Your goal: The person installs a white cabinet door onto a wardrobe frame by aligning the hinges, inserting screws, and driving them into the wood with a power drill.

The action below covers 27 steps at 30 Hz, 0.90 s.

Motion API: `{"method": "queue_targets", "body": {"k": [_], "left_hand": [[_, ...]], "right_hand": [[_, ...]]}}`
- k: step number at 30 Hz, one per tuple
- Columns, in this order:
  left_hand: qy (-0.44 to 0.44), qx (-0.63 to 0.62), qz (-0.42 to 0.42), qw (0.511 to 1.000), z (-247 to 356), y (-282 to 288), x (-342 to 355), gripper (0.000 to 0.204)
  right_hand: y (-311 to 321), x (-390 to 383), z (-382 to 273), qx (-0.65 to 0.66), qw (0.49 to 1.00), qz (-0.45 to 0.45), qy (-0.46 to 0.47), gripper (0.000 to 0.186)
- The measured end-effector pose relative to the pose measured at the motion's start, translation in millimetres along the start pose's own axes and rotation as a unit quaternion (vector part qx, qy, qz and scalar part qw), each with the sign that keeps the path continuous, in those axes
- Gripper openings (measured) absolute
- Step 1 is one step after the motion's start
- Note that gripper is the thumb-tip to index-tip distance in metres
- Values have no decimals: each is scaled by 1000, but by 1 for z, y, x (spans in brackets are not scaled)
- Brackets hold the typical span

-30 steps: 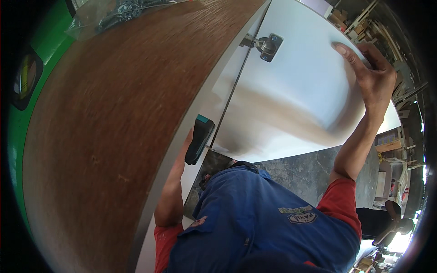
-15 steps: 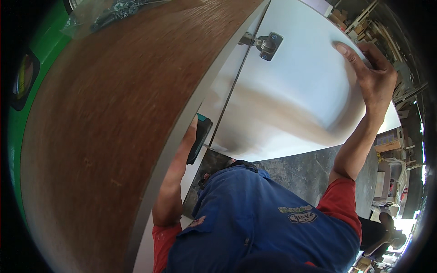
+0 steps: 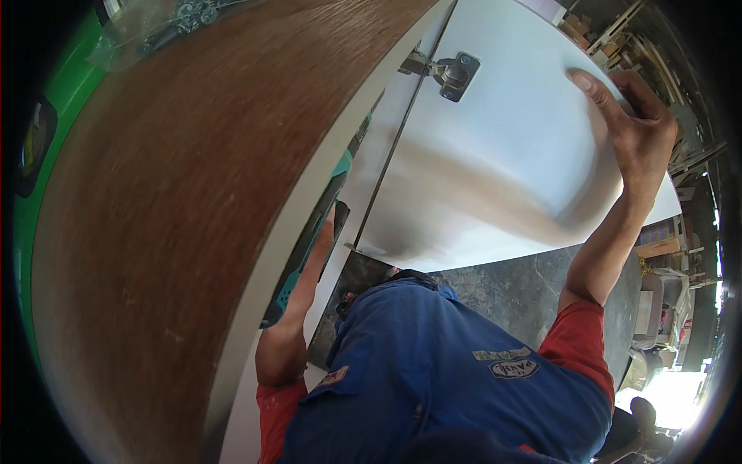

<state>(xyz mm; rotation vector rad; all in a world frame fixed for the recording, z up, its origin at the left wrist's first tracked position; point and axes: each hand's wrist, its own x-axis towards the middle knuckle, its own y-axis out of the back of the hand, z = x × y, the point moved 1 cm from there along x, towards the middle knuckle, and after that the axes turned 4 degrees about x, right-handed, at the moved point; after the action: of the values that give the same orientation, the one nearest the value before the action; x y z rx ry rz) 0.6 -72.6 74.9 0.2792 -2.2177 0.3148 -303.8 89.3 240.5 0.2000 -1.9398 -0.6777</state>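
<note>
Right of the brown wooden panel (image 3: 178,193), the right hand (image 3: 640,127) pinches the smooth white door (image 3: 502,127); a slip could wrench its silvery metal hinge (image 3: 454,76). The left hand (image 3: 330,220), by the teal-and-black power tool (image 3: 342,164), is largely hidden; I can't tell its grip.

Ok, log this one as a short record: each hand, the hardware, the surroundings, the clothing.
Left hand: hidden behind the pale edge of the brown panel; its forearm shows beside a partly hidden teal-and-black tool
Right hand: holds the white door at its edge, thumb on the near face
Hardware: metal hinge on the door; clear bag of screws on the panel
Surroundings: grey floor; another person, lower right
Clothing: blue garment, red sleeves
</note>
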Motion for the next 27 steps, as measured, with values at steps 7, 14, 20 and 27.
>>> {"method": "queue_targets", "body": {"k": [7, 14, 20, 27], "left_hand": [[17, -334, -111, 936, 0, 7, -12, 56], [-7, -356, -111, 928, -7, 5, -15, 48], [167, -672, -141, 707, -24, 9, 15, 41], [272, -792, -142, 528, -32, 10, 41, 33]], "right_hand": [[-2, 2, 1, -6, 1000, 16, 11, 54], [-2, 2, -1, -6, 1000, 3, -2, 51], [-4, 1, -4, 18, 1000, 3, -18, 50], [-8, 1, -4, 22, 999, 1, -32, 51]]}}
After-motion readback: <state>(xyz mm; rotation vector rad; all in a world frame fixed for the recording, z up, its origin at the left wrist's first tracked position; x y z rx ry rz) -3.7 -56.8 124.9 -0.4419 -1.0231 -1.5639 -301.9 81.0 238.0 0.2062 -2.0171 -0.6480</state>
